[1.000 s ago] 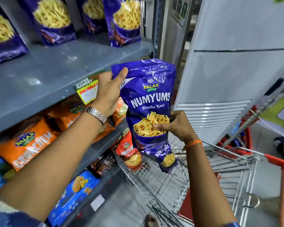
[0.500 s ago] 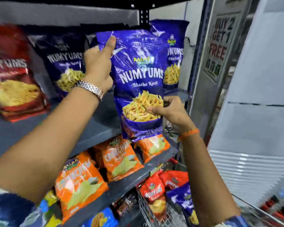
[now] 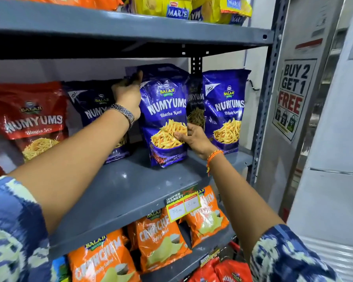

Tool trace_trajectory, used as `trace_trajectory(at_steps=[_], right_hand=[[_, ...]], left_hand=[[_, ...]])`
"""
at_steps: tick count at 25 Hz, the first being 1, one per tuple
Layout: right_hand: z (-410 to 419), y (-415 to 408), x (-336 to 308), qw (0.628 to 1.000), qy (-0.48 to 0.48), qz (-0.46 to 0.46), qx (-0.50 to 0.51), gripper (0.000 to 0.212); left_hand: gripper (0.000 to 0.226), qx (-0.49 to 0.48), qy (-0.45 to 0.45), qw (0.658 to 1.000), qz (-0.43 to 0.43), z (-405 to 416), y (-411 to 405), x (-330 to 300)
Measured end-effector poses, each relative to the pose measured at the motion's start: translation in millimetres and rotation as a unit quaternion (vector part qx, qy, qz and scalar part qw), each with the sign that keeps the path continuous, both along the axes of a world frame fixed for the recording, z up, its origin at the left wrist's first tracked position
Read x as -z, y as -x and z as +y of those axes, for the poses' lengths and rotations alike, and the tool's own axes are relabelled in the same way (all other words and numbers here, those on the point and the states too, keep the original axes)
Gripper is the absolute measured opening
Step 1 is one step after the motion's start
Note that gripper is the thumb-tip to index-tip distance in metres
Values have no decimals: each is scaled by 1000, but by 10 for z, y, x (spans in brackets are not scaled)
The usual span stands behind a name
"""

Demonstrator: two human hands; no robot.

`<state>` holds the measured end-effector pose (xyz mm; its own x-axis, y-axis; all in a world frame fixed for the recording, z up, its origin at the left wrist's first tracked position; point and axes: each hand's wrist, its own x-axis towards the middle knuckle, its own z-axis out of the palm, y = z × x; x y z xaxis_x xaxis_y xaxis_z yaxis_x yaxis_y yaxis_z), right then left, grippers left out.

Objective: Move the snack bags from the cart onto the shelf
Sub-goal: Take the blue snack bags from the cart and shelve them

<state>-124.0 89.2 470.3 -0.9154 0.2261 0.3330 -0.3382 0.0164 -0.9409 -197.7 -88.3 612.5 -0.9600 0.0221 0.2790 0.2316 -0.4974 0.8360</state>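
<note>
Both hands gripped the blue bag (image 3: pixel 165 117) — left hand (image 3: pixel 128 96) at its 10 o'clock corner, right hand (image 3: pixel 194 137) at 4. Standing on the shelf (image 3: pixel 130 186) — might topple forward if released unsettled.

The grey metal shelf (image 3: pixel 118 186) carries a row of upright snack bags: one red bag (image 3: pixel 32 119) at left, purple bags (image 3: pixel 165 117) toward the right.

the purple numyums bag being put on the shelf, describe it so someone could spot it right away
On the grey middle shelf, find the row of purple bags. The purple Numyums bag stands in front of that row, nearer the shelf's edge. It alone is held: left hand at its top corner, right hand at its lower side.
</note>
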Motion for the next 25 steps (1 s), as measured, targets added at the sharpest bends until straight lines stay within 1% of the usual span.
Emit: trace_trajectory(at_steps=[2, 6, 9, 12, 14, 16, 18, 20, 22, 23, 25], right_hand=[[20, 87, 39, 999, 35, -1, -9, 37], [28, 248, 138, 998, 64, -1, -9, 27], [14, 309, 181, 998, 64, -7, 9, 35], [-19, 303, 213, 998, 56, -8, 20, 24], [-23, 296, 218, 998, 52, -11, 26, 23], [-26, 277, 223, 998, 45, -14, 37, 28], [-58, 211, 229, 997, 25, -21, 70, 34], [-115, 88, 237, 994, 5, -25, 110, 50], [-181, -117, 250, 988, -3, -24, 155, 67], [-198, -239, 277, 985, 1, -18, 174, 69], [-221, -582, 351, 980, 14, 11, 200, 64]], left_hand=[[30, -7, 12, 1000, -19, 32, -42, 13], [28, -16, 15, 999, -35, 116, -2, 72], [30, -19, 23, 999, -40, 135, 65, 44], [28, -7, 24, 999, -48, 83, 184, 48], [27, -8, 27, 999, -43, 64, 230, 74], [26, -9, 35, 999, -38, 60, 175, 66], [28, -21, 52, 998, -24, 58, 57, 41], [29, -40, 66, 997, -16, 26, -53, 12], [17, -58, 70, 996, 3, -30, -130, 20], [18, -73, 60, 995, 10, -60, -153, 47], [37, -134, 38, 990, 16, -141, -318, 145]])
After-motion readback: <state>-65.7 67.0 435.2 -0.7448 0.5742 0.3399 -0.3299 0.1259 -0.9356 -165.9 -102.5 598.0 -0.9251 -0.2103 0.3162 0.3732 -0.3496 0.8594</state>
